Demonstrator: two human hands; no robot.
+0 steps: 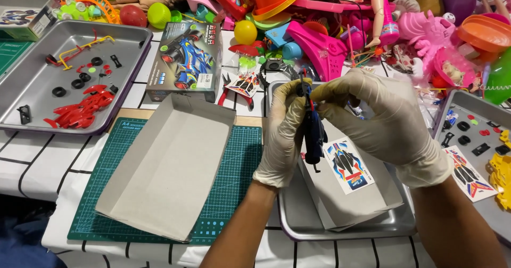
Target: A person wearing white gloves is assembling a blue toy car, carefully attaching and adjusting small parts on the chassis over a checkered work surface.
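Above the near-centre metal tray [287, 214], your gloved left hand [282, 140] and right hand [380, 121] pinch a blue toy car body [314, 129] between them, held on edge, fingers closed on it from both sides. Under it a sticker sheet [348, 164] lies on grey cardboard in that tray. Just left, an open cardboard lid [165, 167] rests on the green cutting mat [239, 161].

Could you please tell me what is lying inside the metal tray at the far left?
The metal tray holds red car body pieces, small black wheels and a yellow-red parts frame. Anything beneath the red pieces is hidden.
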